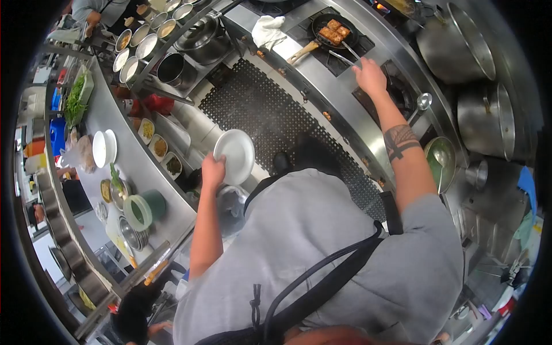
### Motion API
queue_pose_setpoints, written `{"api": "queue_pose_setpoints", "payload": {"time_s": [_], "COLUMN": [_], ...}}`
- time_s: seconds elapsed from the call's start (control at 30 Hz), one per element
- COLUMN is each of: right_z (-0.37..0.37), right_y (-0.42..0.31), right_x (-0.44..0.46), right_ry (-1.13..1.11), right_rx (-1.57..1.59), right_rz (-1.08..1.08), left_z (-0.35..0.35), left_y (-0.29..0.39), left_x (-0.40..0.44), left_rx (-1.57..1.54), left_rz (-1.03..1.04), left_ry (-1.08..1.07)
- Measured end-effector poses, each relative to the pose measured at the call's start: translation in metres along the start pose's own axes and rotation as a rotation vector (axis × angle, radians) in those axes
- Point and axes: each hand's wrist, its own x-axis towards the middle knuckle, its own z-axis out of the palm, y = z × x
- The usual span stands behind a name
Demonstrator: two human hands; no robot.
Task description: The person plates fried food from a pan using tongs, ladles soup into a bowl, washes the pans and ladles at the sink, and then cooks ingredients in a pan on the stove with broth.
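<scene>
My left hand [213,170] grips the rim of a round white plate [237,155], held out over the floor between counter and stove. Nothing lies on the plate. At the stove, my right hand [370,77] is closed around metal tongs [351,50]. One arm of the tongs reaches to the browned food pieces [334,32] in a black frying pan [318,24]; whether it touches them I cannot tell. The pan sits on a burner, its wooden handle [303,52] pointing toward the stove's front edge.
A white cloth [268,32] lies beside the pan. Large steel pots [460,46] and a ladle [424,102] are on the right. The left counter holds white plates [104,148], a green container [150,208] and metal bowls [132,233]. A black perforated mat [247,103] covers the floor. Another person [106,11] stands at upper left.
</scene>
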Motion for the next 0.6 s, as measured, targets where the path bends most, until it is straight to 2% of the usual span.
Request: {"api": "queue_pose_setpoints", "payload": {"time_s": [0.1, 0.17, 0.27, 0.4, 0.5, 0.6], "right_z": [0.013, 0.026, 0.042, 0.057, 0.063, 0.065], "right_y": [0.004, 0.007, 0.015, 0.024, 0.028, 0.029], "right_x": [0.051, 0.078, 0.121, 0.146, 0.157, 0.164], "right_ry": [-0.071, -0.083, -0.170, -0.219, -0.203, -0.217], "right_rx": [-0.033, -0.047, -0.142, -0.169, -0.156, -0.153], "right_rz": [0.038, 0.025, -0.002, -0.026, -0.053, -0.074], "left_z": [-0.004, -0.006, -0.009, -0.004, 0.001, 0.011], "left_y": [0.034, 0.064, 0.101, 0.131, 0.152, 0.164], "left_x": [0.040, 0.060, 0.089, 0.127, 0.148, 0.166], "left_rx": [-0.085, -0.209, -0.216, -0.177, -0.239, -0.205], "left_rz": [0.031, -0.044, -0.050, -0.056, -0.120, -0.048], "left_ry": [0.000, -0.067, -0.023, -0.007, -0.072, -0.077]}}
